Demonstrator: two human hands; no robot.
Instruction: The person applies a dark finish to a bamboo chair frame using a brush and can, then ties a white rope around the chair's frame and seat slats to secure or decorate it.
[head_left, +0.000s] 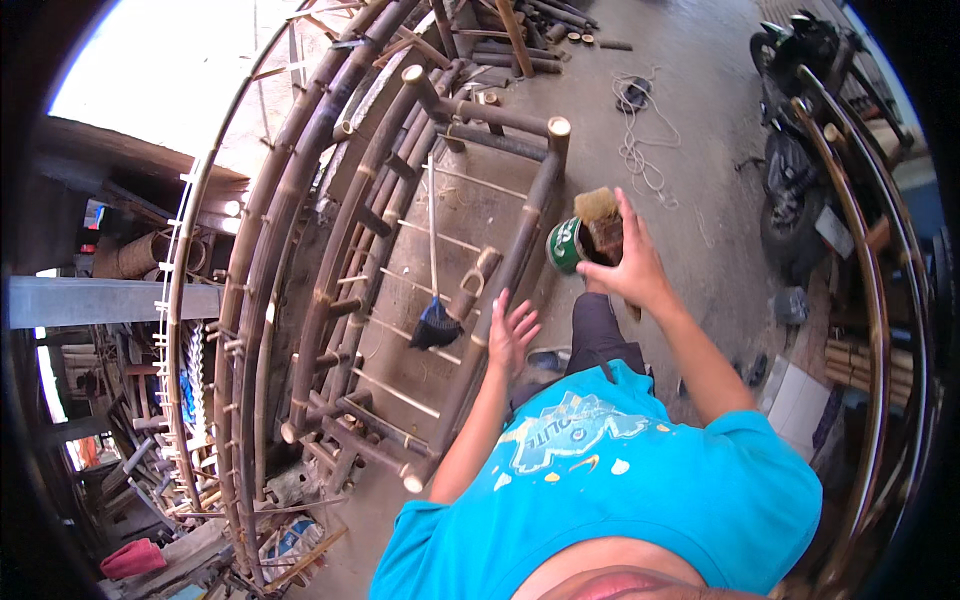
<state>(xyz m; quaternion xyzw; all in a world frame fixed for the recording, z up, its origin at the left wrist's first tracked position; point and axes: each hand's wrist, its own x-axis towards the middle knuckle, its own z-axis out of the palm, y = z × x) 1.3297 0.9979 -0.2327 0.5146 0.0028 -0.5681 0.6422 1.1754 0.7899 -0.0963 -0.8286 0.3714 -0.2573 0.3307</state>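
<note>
Seen from the head view, the person's right hand [640, 268] has its fingers clamped on a green can [562, 250], the thumb over the rim, and the can is up in the air beside the bamboo frame [508, 270], above the floor. A brush [597, 206] with pale, yellowish bristles and a brown body sits between the can's mouth and the fingers; I can't tell whether it rests inside the can or only against it. The can's mouth looks dark, and what it holds doesn't show from here. Its green side carries bold white lettering, bent round the curve. The left hand [513, 335] holds nothing, its fingers loosely apart, right by the frame's near rail; whether it touches the wood I can't say. Across the frame's thin slats lie a broom [436, 328] with a dark blue head and a pale handle, and a short bamboo piece [470, 290] with a looped end. The blue shirt [640, 450] has pale printed letters and a figure across the chest. Over to the left sits a round woven basket [140, 256], its inside hidden, and lower down a white and blue sack [290, 540], its contents hidden too.
</note>
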